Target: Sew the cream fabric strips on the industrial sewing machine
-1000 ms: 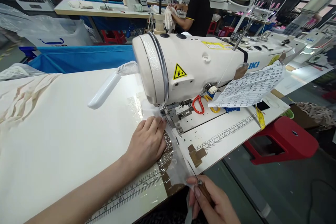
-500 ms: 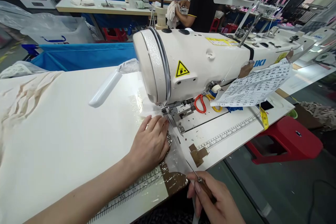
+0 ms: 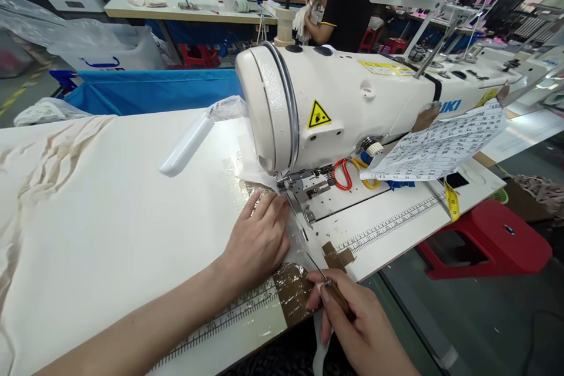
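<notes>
My left hand [image 3: 258, 235] lies on thin white fabric [image 3: 296, 247] close to the needle area of a white sewing machine [image 3: 343, 106]. Its fingers are slightly bent and press down; the fabric beneath them is partly hidden. Nearer the table's front edge, my right hand [image 3: 352, 320] is closed around an awl [image 3: 338, 298] with a wooden handle. The awl's thin metal shaft points toward the machine along the fabric's edge. A white strip [image 3: 320, 343] hangs below my right fingers.
Red- and yellow-handled scissors [image 3: 342, 175] lie behind the presser foot. A written sheet [image 3: 440, 144] hangs off the machine. Cream fabric [image 3: 57, 164] lies at left beside a white plastic-like bar [image 3: 187, 147]. A red stool [image 3: 493, 238] stands right; a person [image 3: 348, 9] works behind.
The view has shifted slightly, so the machine appears further right. My right hand and the awl have moved a little closer to the machine. My left hand stays on the fabric.
</notes>
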Motion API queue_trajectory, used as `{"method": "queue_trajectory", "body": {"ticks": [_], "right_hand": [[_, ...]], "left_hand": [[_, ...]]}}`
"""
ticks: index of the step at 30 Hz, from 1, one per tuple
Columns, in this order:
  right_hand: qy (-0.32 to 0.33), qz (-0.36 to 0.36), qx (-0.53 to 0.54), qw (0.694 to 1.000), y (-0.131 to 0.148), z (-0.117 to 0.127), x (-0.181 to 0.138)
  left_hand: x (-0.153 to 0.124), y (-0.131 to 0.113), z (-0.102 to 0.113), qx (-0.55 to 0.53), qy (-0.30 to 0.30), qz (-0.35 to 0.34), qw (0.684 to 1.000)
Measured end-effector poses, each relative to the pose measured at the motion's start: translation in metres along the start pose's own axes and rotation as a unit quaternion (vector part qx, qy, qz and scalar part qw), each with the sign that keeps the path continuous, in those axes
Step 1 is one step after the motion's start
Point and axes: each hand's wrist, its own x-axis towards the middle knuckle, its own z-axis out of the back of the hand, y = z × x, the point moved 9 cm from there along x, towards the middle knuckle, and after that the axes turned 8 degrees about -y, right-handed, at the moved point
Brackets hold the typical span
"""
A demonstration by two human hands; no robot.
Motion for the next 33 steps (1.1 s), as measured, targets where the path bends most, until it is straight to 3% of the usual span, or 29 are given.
{"method": "queue_trajectory", "body": {"ticks": [7,12,15,20,26,30,33], "right_hand": [[0.013,0.062,-0.044,0.997,0.027,0.001,-0.007],[-0.001,0.227,-0.071,0.971,0.091,0.002,-0.007],[0.025,0.289,-0.062,0.955,0.111,-0.006,-0.005],[0.052,0.283,-0.081,0.954,0.093,-0.018,-0.001],[-0.053,0.157,-0.245,0.955,0.041,0.001,0.026],[-0.127,0.165,-0.307,0.929,0.033,0.010,0.045],[-0.134,0.183,-0.339,0.913,0.033,0.006,0.055]], "left_hand": [[0.002,0.012,-0.009,-0.018,0.002,0.017,1.000],[0.011,0.021,-0.015,-0.020,0.036,0.005,0.999],[0.017,0.024,-0.017,-0.001,0.052,-0.011,0.999],[0.019,0.043,-0.010,-0.083,-0.022,0.025,0.996],[0.019,0.058,-0.010,-0.236,-0.039,0.040,0.970],[0.019,0.062,-0.011,-0.249,-0.039,0.050,0.966],[0.018,0.063,-0.015,-0.242,-0.012,0.049,0.969]]}}
